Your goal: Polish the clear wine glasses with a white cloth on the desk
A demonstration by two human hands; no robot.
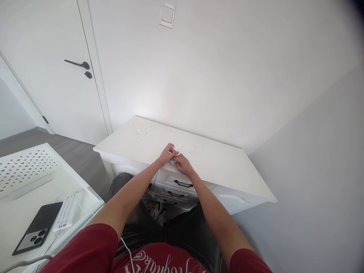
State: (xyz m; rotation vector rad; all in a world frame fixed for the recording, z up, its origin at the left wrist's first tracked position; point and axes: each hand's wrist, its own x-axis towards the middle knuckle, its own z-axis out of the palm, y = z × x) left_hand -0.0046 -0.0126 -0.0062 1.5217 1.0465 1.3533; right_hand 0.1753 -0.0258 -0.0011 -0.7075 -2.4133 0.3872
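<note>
Two stemmed glasses [138, 132] already sit left on the counter [227, 167]; one clear glassy thing [178, 146] looks unfinished, pinched in the left hand [168, 153] near the front edge. Right hand [183, 165] touches some white bit [173, 162], can't tell if gripping.

**Close Work, Dead Centre!**

Left arm [133, 187] reaches forward, angled inward, and the right arm [213, 206] slants in to match! Left hand [166, 154] grips with bent fingers [170, 145]; right hand [184, 165], back upward, crowds in just beside it, fingers curled leftward!
</note>
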